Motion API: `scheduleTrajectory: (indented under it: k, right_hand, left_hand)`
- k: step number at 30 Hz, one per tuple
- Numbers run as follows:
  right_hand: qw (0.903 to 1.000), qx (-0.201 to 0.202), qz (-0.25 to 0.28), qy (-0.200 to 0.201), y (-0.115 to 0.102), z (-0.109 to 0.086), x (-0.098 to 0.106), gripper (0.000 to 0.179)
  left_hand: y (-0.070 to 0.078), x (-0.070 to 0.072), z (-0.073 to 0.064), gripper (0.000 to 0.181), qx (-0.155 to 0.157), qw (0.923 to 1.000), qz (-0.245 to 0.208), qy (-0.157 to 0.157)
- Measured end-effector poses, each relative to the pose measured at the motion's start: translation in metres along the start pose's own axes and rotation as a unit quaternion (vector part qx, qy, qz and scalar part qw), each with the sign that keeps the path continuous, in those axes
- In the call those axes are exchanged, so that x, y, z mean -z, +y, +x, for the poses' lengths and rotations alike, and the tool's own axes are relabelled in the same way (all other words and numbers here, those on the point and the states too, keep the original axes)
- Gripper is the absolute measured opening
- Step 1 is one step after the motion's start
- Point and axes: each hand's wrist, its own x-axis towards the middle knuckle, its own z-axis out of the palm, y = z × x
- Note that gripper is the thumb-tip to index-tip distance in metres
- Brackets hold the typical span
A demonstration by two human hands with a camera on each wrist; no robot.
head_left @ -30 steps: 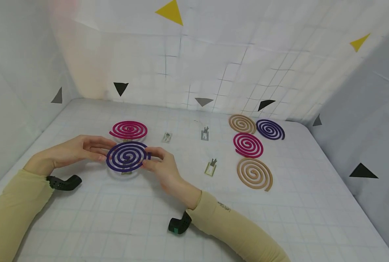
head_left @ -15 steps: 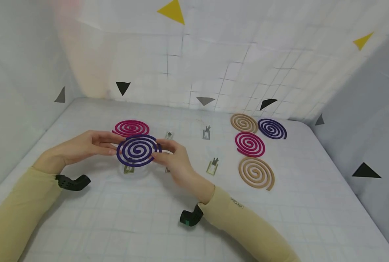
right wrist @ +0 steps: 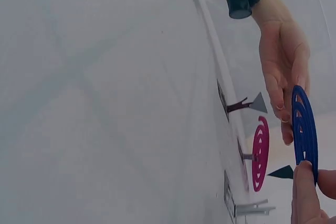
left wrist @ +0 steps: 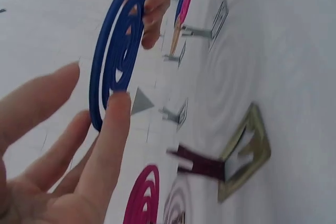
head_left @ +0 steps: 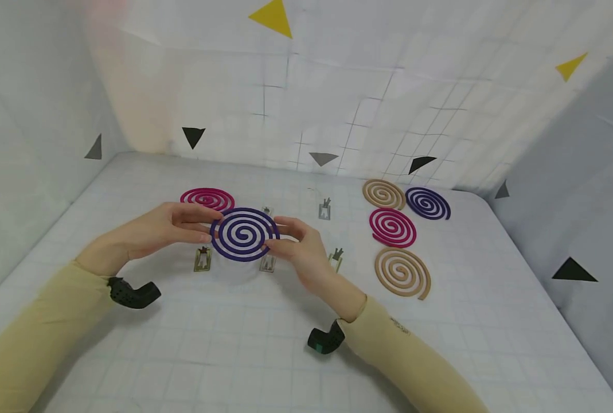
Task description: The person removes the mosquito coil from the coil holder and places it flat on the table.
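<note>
A dark blue mosquito coil (head_left: pixel 244 233) is held up level above the table between both hands. My left hand (head_left: pixel 156 232) pinches its left edge; in the left wrist view the thumb meets the coil (left wrist: pixel 96 77) on one side while the forefinger stays apart. On the opposite edge, my right hand (head_left: pixel 308 252) pinches the coil between fingers and thumb. Below it, a gold-coloured metal coil stand (head_left: pixel 202 261) with an upright prong shows left of the coil, and a second stand (head_left: pixel 268 264) peeks out beneath it. Behind the left hand, a pink mosquito coil (head_left: pixel 208 199) rests raised on a stand.
Further stands are spread over the white table, among them a front right stand (head_left: pixel 336 259) and a back stand (head_left: pixel 324 211). At the right lie two tan coils (head_left: pixel 402 272), a pink coil (head_left: pixel 393 227) and another dark blue coil (head_left: pixel 428 203). White sheeting (head_left: pixel 223 86) encloses the back and sides.
Both hands have carried the dark blue coil to the right, away from the gold-coloured stand at the left, which now shows uncovered. The other coils stay in place.
</note>
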Motion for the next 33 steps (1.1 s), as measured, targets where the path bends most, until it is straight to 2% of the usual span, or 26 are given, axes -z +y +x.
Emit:
scheduleTrajectory:
  k: [5,16,23,28,33]
  right_hand:
    - [0.9998,-0.005,-0.01,0.015,-0.001,0.0,0.015,0.048]
    - [0.9978,-0.01,-0.059,0.028,-0.014,-0.005,0.048,0.05]
    - [0.9965,-0.02,-0.072,0.037,-0.019,-0.005,0.065,0.053]
    - [0.9951,-0.02,-0.082,0.053,-0.024,-0.006,0.074,0.054]
    - [0.9952,-0.017,-0.076,0.06,-0.025,-0.007,0.082,0.054]
  left_hand:
    - [0.004,-0.016,0.01,0.058,-0.015,0.9997,-0.018,0.007]
    - [0.018,-0.054,0.035,0.059,-0.014,0.9988,-0.027,0.039]
    - [0.025,-0.069,0.047,0.057,-0.019,0.9985,-0.018,0.048]
    - [0.033,-0.078,0.055,0.059,-0.016,0.9975,-0.038,0.057]
    - [0.039,-0.086,0.063,0.063,0.004,0.9941,-0.077,0.077]
